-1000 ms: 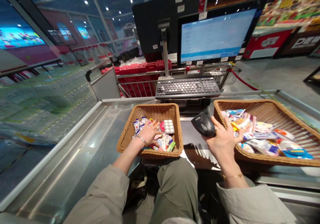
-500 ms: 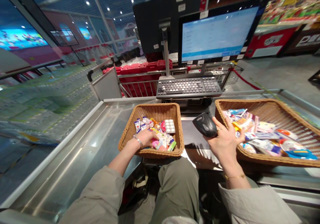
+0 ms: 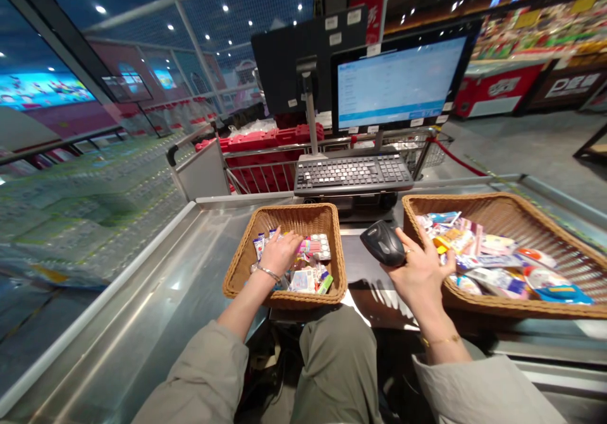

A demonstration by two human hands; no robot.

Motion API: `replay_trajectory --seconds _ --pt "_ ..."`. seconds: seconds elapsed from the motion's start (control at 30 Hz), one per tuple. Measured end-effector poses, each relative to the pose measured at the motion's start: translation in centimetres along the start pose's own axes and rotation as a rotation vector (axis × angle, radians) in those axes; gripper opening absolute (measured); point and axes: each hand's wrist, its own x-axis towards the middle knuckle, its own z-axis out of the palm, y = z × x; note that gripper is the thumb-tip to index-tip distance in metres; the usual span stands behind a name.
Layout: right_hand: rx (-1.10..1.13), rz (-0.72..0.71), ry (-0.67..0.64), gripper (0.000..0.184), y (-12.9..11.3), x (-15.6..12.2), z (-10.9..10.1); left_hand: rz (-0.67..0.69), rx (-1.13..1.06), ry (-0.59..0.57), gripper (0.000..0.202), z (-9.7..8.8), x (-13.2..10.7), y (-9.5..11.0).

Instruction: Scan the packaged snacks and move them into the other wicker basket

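Observation:
My left hand [image 3: 281,251] is over the left wicker basket [image 3: 236,271], its fingers closed on the near end of a pink striped packet [image 3: 310,246]. Around it in the basket lie a white blister-like pack [image 3: 324,247], a green-ended pack [image 3: 325,284], a white packet [image 3: 302,280] and several small wrapped snacks, partly covered by the hand. My right hand [image 3: 420,272] grips a black barcode scanner [image 3: 383,242] above the counter, between the two baskets; its head points left toward the left basket.
A larger wicker basket [image 3: 545,206] of packaged goods stands right of my right hand. Behind the counter are a keyboard [image 3: 353,172], a lit monitor [image 3: 403,83] and a second screen's dark back [image 3: 279,64]. A metal counter [image 3: 156,310] extends left, beside stacked bottles [image 3: 71,222].
My left hand has moved up and away from me inside the left basket, bringing the pink packet toward the blister-like pack. My right hand still holds the scanner; the view has shifted slightly.

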Motion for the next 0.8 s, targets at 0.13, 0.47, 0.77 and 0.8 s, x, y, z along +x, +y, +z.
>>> replay_trajectory --seconds 0.13,0.47,0.77,0.8 --pt "-0.006 -0.004 0.012 0.022 0.1 0.0 0.2 -0.047 0.021 0.166 0.039 0.1 0.7 0.3" --pt "0.002 -0.042 0.011 0.025 -0.3 -0.3 0.6 -0.120 -0.006 0.355 0.042 -0.6 2.5 2.0" --pt "-0.034 -0.106 0.004 0.021 -0.8 -0.3 0.4 -0.115 -0.036 0.409 0.046 -0.1 4.2 4.1" --pt "-0.036 -0.114 0.006 0.020 -0.8 -0.3 0.4 -0.116 -0.038 0.414 0.046 0.0 4.4 4.3"
